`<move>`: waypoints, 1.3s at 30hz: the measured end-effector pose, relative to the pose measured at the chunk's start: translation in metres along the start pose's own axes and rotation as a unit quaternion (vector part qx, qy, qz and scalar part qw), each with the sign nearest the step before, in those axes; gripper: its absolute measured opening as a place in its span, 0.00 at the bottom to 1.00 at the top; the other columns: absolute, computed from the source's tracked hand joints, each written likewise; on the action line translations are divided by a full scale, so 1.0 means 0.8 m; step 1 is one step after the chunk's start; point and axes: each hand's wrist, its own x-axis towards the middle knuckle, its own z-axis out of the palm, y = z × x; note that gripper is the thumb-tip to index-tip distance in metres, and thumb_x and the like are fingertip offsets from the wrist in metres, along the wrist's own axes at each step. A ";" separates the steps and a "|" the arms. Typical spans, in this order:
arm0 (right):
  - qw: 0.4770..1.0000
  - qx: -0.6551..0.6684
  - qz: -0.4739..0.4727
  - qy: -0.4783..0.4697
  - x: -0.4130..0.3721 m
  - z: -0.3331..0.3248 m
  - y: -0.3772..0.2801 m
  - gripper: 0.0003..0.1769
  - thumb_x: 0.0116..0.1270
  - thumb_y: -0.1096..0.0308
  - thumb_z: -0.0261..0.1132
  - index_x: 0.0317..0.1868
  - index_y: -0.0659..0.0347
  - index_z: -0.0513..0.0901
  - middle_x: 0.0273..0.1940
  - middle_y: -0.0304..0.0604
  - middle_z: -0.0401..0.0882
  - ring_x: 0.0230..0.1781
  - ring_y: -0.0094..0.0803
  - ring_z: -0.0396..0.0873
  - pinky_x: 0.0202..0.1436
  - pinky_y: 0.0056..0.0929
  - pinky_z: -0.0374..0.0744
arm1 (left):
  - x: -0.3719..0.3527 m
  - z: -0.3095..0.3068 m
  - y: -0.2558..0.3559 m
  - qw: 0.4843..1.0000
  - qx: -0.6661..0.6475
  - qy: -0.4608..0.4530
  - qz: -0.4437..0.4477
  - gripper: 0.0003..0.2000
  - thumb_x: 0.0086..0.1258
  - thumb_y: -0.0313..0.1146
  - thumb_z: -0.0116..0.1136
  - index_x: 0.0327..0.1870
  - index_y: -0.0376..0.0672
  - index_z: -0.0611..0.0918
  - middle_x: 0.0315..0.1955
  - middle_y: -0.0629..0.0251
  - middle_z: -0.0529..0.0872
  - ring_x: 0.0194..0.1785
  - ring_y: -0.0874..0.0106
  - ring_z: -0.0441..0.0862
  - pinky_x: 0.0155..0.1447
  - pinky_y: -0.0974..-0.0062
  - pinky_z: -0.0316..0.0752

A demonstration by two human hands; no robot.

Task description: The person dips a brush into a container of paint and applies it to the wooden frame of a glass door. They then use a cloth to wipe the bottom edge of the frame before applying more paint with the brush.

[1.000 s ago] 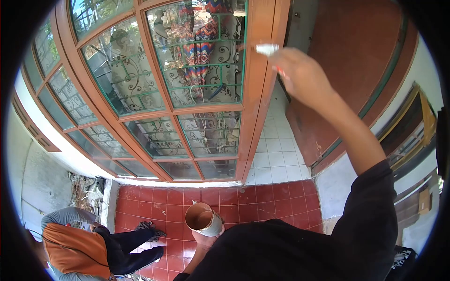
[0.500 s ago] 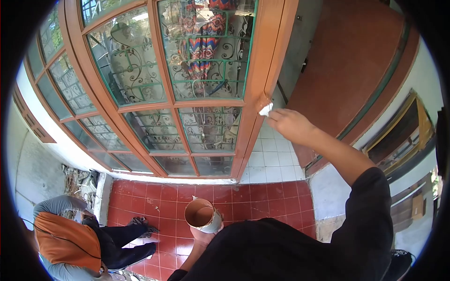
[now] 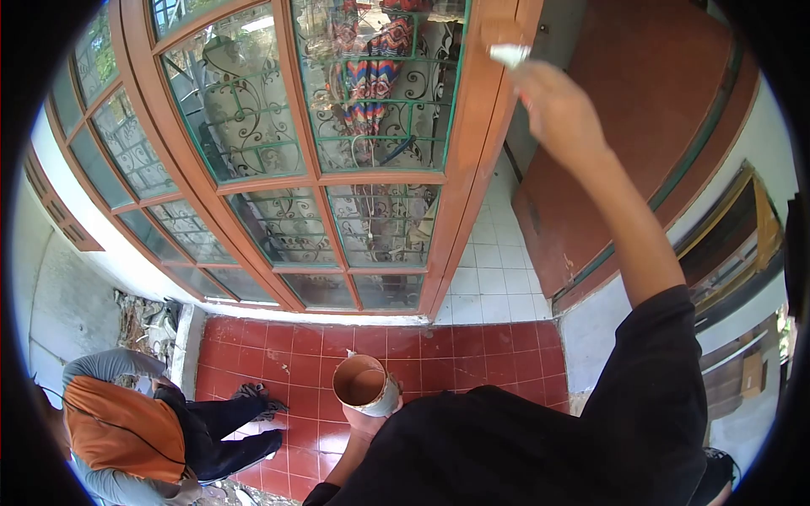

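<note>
My right hand [image 3: 557,105] is raised high and grips a paintbrush [image 3: 509,52], whose pale bristles press against the edge of the orange-brown wooden door frame [image 3: 481,169]. My left hand [image 3: 364,422], low at my chest, holds a round paint can [image 3: 364,385] filled with orange-brown paint. The can sits upright, open at the top. My black sleeve covers the right arm from the elbow down.
A glazed door with green scrolled ironwork [image 3: 371,118] stands left of the frame. An open brown door [image 3: 624,126] lies to the right. Red floor tiles [image 3: 439,354] lie below me, white tiles [image 3: 498,270] inside. A person in an orange vest [image 3: 126,430] crouches at lower left.
My right hand swept the brush down the door frame edge to mid height, then back up to the top. The paint can stayed in my left hand.
</note>
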 end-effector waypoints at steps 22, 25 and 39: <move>0.984 0.070 0.112 0.117 -0.039 0.019 -0.005 0.16 0.62 0.75 0.65 0.52 0.60 0.83 0.49 0.46 0.83 0.47 0.44 0.82 0.50 0.38 0.82 | 0.022 0.026 -0.016 0.999 -0.004 0.031 0.036 0.39 0.59 0.71 0.53 0.60 0.45 0.76 0.56 0.50 0.78 0.59 0.47 0.73 0.51 0.45 0.79; 0.993 0.060 0.104 0.012 -0.108 0.057 -0.044 0.18 0.62 0.73 0.64 0.54 0.61 0.83 0.52 0.46 0.81 0.52 0.42 0.81 0.54 0.38 0.80 | 0.036 0.030 -0.025 0.998 0.003 0.037 0.052 0.39 0.58 0.71 0.54 0.60 0.46 0.76 0.56 0.52 0.78 0.60 0.47 0.73 0.53 0.44 0.78; 0.771 0.403 0.483 -0.094 -0.397 0.096 -0.183 0.09 0.69 0.73 0.64 0.49 0.64 0.81 0.43 0.49 0.83 0.43 0.42 0.85 0.49 0.38 0.83 | 0.059 0.082 -0.079 0.991 0.089 0.036 0.091 0.31 0.59 0.62 0.61 0.54 0.45 0.77 0.47 0.56 0.81 0.52 0.51 0.79 0.48 0.53 0.82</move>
